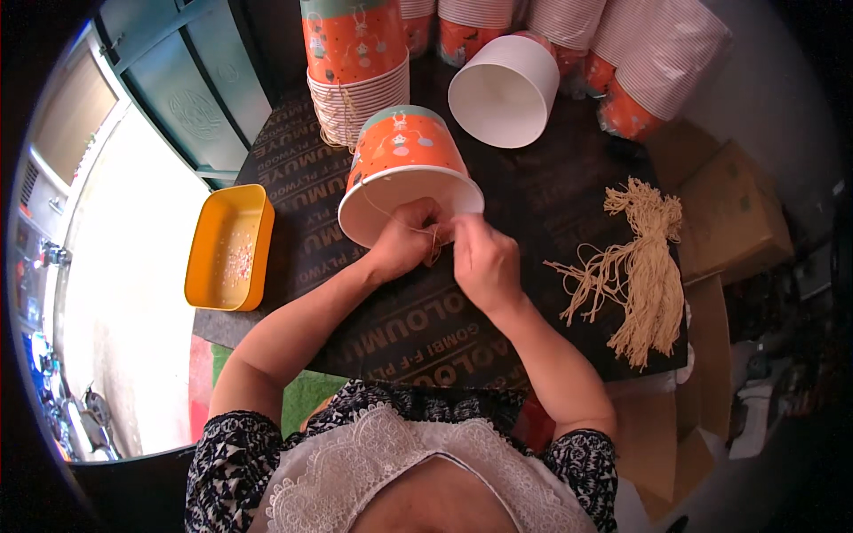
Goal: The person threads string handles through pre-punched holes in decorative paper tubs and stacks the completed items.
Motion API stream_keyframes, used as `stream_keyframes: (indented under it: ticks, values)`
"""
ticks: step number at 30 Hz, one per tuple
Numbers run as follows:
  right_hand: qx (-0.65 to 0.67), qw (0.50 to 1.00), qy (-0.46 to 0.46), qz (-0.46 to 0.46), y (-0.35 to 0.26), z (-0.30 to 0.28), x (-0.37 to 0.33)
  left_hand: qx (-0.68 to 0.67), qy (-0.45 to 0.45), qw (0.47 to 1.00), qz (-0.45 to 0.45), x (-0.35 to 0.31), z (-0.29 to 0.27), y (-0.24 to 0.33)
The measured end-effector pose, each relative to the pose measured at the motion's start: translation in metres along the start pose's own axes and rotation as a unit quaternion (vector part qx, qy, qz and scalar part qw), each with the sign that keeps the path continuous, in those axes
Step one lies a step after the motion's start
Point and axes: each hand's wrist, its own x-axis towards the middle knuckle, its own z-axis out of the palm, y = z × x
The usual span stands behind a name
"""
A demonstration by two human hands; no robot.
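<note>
An orange paper tub (409,147) with a pale green base band lies tilted, its white mouth facing me. A thin beige cord (378,202) runs from the left part of its rim across the mouth to my fingers. My left hand (409,238) is closed at the lower rim, pinching the cord, with a small loop hanging below. Close beside it, my right hand (486,262) is also closed, its fingertips together at the right end of the rim, on the cord. The exact grip of the fingertips is partly hidden.
A yellow plastic box (253,266) with small colourful bits stands at the table's left. A bundle of beige cords (653,284) lies on the right. Behind are a stack of tubs (355,89), a white tub (506,93) on its side and more stacks (671,58). Cardboard boxes (737,213) stand beyond.
</note>
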Motion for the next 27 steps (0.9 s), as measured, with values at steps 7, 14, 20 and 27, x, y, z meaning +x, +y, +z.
stream_keyframes:
  ticks: [7, 14, 20, 27]
  values:
    - [-0.031, 0.999, -0.009, 0.03, 0.024, 0.007, 0.003, -0.069, -0.041, 0.996, 0.034, 0.0, -0.011, -0.011]
    - [0.032, 0.998, -0.049, 0.026, 0.03, 0.007, 0.005, -0.055, -0.037, 0.997, 0.036, 0.0, -0.013, -0.013]
    - [0.018, 0.997, -0.058, 0.041, 0.027, 0.014, 0.005, -0.015, -0.04, 0.999, 0.027, -0.001, -0.014, -0.009]
    - [0.035, 0.998, -0.032, 0.051, 0.026, 0.017, 0.006, -0.054, -0.02, 0.998, 0.01, -0.002, -0.016, -0.006]
